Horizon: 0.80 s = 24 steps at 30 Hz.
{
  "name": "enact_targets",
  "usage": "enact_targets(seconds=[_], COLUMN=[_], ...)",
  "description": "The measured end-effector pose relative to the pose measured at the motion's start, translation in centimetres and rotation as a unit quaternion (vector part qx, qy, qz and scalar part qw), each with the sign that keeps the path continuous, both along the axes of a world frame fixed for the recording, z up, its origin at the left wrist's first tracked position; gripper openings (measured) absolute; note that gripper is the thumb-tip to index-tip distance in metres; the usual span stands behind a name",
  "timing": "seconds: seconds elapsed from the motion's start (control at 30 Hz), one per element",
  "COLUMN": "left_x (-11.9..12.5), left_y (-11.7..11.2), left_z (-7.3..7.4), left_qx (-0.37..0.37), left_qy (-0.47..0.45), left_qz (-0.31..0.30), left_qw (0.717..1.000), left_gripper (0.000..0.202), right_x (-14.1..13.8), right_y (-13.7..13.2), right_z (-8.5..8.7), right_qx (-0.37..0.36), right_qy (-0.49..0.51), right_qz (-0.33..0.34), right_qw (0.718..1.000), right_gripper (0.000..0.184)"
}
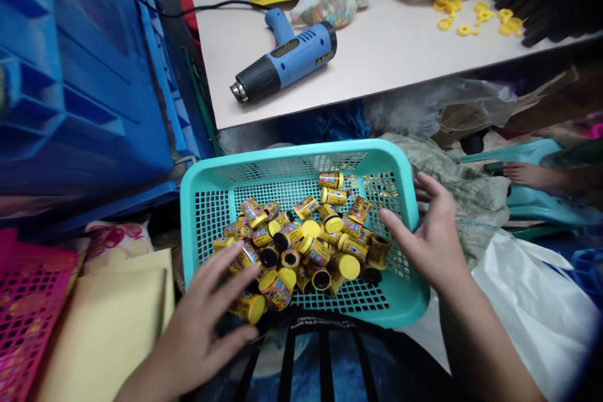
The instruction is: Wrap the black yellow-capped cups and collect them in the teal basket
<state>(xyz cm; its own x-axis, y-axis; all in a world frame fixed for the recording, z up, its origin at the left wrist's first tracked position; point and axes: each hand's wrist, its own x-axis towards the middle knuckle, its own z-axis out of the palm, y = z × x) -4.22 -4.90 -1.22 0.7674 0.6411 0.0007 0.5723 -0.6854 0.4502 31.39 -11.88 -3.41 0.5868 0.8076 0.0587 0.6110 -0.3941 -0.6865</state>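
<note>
A turquoise plastic basket (301,154) with a mesh bottom sits close in front of my body. In it lies a heap of small yellow printed bottles (318,251), some with yellow lids and others showing dark round ends. My left hand (211,308) is over the left part of the heap, fingers spread, the fingertips at the bottles; whether they press on any is unclear. At the basket's right rim is my right hand (436,232), thumb inside and fingers outside, gripping the edge.
A blue heat gun (292,63) lies on the white table (386,69), its cord running left. Yellow plastic pieces (464,30) and a clear bag of colourful bits (330,9) are also there. Blue crates (94,75) stand left; a person's foot (532,176) is at right.
</note>
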Motion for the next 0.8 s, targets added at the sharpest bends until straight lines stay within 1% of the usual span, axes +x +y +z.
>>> enact_targets(seconds=[0.03, 0.07, 0.1, 0.13, 0.17, 0.2, 0.23, 0.27, 0.3, 0.33, 0.37, 0.4, 0.43, 0.47, 0.5, 0.53, 0.57, 0.6, 0.63, 0.67, 0.73, 0.8], left_x=[0.2, 0.7, 1.3, 2.1, 2.9, 3.6, 4.3, 4.7, 4.9, 4.8, 4.6, 4.2, 3.8, 3.6, 3.5, 3.6, 3.8, 4.2, 4.6, 5.0, 5.6, 5.9], left_y=[-0.7, -1.1, -1.0, -0.7, 0.0, 0.8, 1.6, 2.4, 3.2, 3.7, 4.2, 4.6, 4.9, 5.1, 5.2, 5.3, 5.3, 5.3, 5.3, 5.3, 5.3, 5.5], left_z=[-0.9, -1.8, -2.5, -3.0, -3.1, -2.9, -2.4, -1.7, -0.9, -0.2, 0.3, 0.6, 0.7, 0.6, 0.4, 0.2, 0.0, 0.0, 0.1, 0.3, 0.9, 1.4], left_qx=[0.006, 0.017, 0.034, 0.054, 0.072, 0.086, 0.099, 0.115, 0.133, 0.151, 0.161, 0.151, 0.109, 0.035, -0.057, -0.145, -0.215, -0.259, -0.276, -0.273, -0.243, -0.212], left_qy=[0.024, 0.045, 0.059, 0.063, 0.057, 0.041, 0.018, -0.010, -0.038, -0.060, -0.075, -0.085, -0.090, -0.093, -0.096, -0.099, -0.100, -0.096, -0.092, -0.090, -0.086, -0.086], left_qz=[-0.028, -0.035, -0.017, 0.021, 0.065, 0.096, 0.113, 0.117, 0.119, 0.135, 0.172, 0.223, 0.274, 0.309, 0.322, 0.317, 0.303, 0.290, 0.283, 0.281, 0.270, 0.246], left_qw=[0.999, 0.998, 0.998, 0.996, 0.994, 0.991, 0.989, 0.986, 0.983, 0.977, 0.969, 0.959, 0.951, 0.946, 0.940, 0.932, 0.923, 0.916, 0.914, 0.916, 0.928, 0.942], left_gripper=[0.060, 0.064, 0.069, 0.072, 0.077, 0.082, 0.086, 0.088, 0.086, 0.083, 0.080, 0.076, 0.074, 0.074, 0.076, 0.077, 0.077, 0.076, 0.075, 0.074, 0.070, 0.066], right_x=[0.6, 1.0, 1.3, 1.5, 1.6, 1.6, 1.8, 2.0, 2.3, 2.8, 3.4, 4.0, 4.7, 5.2, 5.7, 6.0, 6.3, 6.4, 6.4, 6.4, 6.4, 6.5], right_y=[-0.2, -0.3, -0.4, -0.5, -0.7, -0.9, -1.2, -1.6, -2.1, -2.7, -3.3, -4.0, -4.6, -5.1, -5.5, -5.8, -6.0, -6.1, -6.1, -6.2, -6.4, -6.7], right_z=[-0.6, -1.2, -1.7, -2.2, -2.6, -2.8, -3.0, -3.1, -3.1, -3.1, -3.0, -3.0, -2.9, -2.9, -2.9, -3.0, -3.1, -3.2, -3.3, -3.4, -3.7, -3.8], right_qx=[-0.043, -0.085, -0.126, -0.163, -0.189, -0.204, -0.206, -0.194, -0.176, -0.157, -0.141, -0.128, -0.115, -0.103, -0.091, -0.079, -0.070, -0.065, -0.062, -0.060, -0.055, -0.052], right_qy=[0.118, 0.249, 0.377, 0.485, 0.565, 0.616, 0.643, 0.653, 0.653, 0.647, 0.641, 0.634, 0.628, 0.623, 0.619, 0.618, 0.619, 0.624, 0.631, 0.638, 0.648, 0.648], right_qz=[-0.004, 0.002, 0.013, 0.025, 0.032, 0.033, 0.027, 0.015, -0.002, -0.020, -0.038, -0.051, -0.061, -0.066, -0.068, -0.068, -0.070, -0.075, -0.080, -0.085, -0.093, -0.101], right_qw=[0.992, 0.965, 0.918, 0.859, 0.802, 0.760, 0.737, 0.732, 0.737, 0.746, 0.754, 0.761, 0.767, 0.773, 0.777, 0.780, 0.779, 0.775, 0.769, 0.763, 0.754, 0.753], right_gripper=[0.092, 0.094, 0.092, 0.089, 0.086, 0.084, 0.083, 0.082, 0.081, 0.081, 0.081, 0.081, 0.081, 0.079, 0.077, 0.075, 0.073, 0.072, 0.072, 0.073, 0.075, 0.076])
